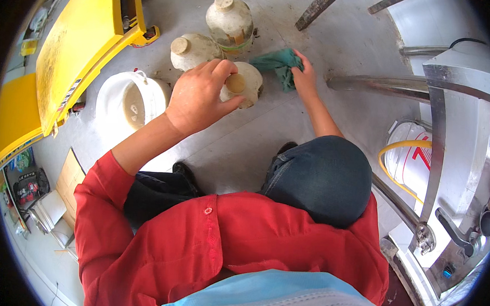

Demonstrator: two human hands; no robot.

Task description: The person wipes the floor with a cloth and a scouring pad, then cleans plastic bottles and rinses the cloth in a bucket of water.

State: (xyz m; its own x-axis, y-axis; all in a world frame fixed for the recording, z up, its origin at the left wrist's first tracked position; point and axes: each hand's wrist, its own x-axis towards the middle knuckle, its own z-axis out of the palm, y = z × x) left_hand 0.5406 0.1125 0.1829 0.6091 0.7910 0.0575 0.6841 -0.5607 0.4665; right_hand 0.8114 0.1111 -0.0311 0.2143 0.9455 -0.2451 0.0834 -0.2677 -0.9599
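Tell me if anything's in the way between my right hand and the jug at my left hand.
Only the green cloth your right hand holds lies between it and the jug; nothing else visible stands there.

Grey floor (pixel 223 146) with jugs (pixel 229 22), bucket (pixel 108 102)

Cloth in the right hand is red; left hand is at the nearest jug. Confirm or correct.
Colour is wrong: the head view shows a green cloth in the right hand. The left hand is at the nearest jug, as stated.
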